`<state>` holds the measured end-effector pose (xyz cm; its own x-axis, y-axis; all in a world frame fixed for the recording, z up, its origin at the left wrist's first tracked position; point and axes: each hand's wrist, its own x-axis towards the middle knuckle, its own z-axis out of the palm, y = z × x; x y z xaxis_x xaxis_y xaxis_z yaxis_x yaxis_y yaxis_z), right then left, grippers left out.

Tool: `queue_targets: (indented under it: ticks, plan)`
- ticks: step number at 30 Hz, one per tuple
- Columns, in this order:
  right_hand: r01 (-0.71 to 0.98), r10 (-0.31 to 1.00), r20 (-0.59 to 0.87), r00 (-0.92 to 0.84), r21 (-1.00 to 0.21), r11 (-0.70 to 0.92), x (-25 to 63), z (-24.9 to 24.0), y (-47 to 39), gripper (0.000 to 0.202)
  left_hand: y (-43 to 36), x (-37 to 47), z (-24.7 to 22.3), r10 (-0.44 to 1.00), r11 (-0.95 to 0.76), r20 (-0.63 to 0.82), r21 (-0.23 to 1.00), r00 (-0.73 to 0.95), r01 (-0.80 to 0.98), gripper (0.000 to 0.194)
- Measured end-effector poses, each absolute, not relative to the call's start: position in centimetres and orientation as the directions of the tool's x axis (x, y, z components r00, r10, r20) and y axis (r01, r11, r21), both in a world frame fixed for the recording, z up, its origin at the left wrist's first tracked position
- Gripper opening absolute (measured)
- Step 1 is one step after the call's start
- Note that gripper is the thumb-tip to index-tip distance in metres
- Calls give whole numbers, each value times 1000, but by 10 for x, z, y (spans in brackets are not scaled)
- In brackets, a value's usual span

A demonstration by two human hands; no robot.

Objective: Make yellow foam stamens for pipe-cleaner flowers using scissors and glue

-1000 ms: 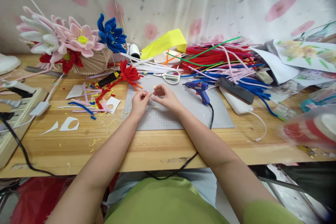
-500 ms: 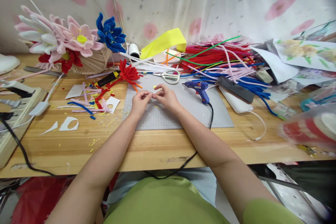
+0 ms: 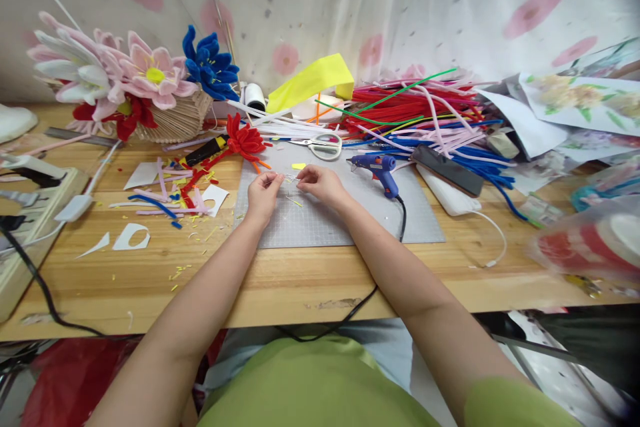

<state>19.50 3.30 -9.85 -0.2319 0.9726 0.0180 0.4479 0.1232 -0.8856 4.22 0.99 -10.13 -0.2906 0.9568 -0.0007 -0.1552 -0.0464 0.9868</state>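
**Mia:** What are the two hands doing?

**Ben:** The left hand (image 3: 263,191) and the right hand (image 3: 320,183) are close together over the grey cutting mat (image 3: 350,213). Between them is a tiny thin piece (image 3: 291,177). It is too small to tell what it is. It looks pale and a bit shiny.

**Mia:** Are the fingers open?

**Ben:** No. On each hand the thumb and first fingers are pressed together, pinching one end of the tiny piece. The other fingers are curled in.

**Mia:** Where is the piece?

**Ben:** It is held just above the mat, near the mat's far edge. A small yellow scrap (image 3: 299,165) lies on the mat just behind it.

**Mia:** What else is near?

**Ben:** White-handled scissors (image 3: 324,145) lie behind the hands. A blue glue gun (image 3: 379,170) lies to the right of the right hand, and its black cord (image 3: 403,213) runs off the front of the wooden table (image 3: 280,280). A red fuzzy flower (image 3: 243,139) lies to the left, behind the left hand.

**Mia:** And farther away?

**Ben:** A big heap of fuzzy craft sticks (image 3: 425,113) in red, pink, blue and green is at the back right. A basket (image 3: 175,121) with pink, white and blue fuzzy flowers is at the back left. Bits of white paper (image 3: 131,236) and little cut ends lie on the table to the left of the mat.
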Motion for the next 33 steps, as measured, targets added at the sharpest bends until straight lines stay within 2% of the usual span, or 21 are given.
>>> queue_targets:
  ticks: [4,8,13,19,26,33]
  plan:
    - [582,975,87,-203,-790,191,199,-90,33,16,10,42,-101,958,-44,-12,981,-286,-187,16]
    - [488,930,193,-312,-807,331,191,-89,28,28,10,43,-100,958,-43,-10,983,-287,-179,16]
    - [516,906,251,-340,-756,403,177,-92,23,10,10,44,-99,966,-41,-3,986,-259,-161,17]
    - [499,902,287,-323,-758,420,182,-93,24,20,10,44,-100,959,-41,-9,984,-283,-171,19]
    - [432,887,324,-330,-783,447,193,-91,29,18,9,42,-99,955,-51,-13,977,-298,-205,15]
    - [451,952,275,-131,-839,304,203,-97,39,29,13,38,-102,942,-33,-43,975,-332,-219,18]
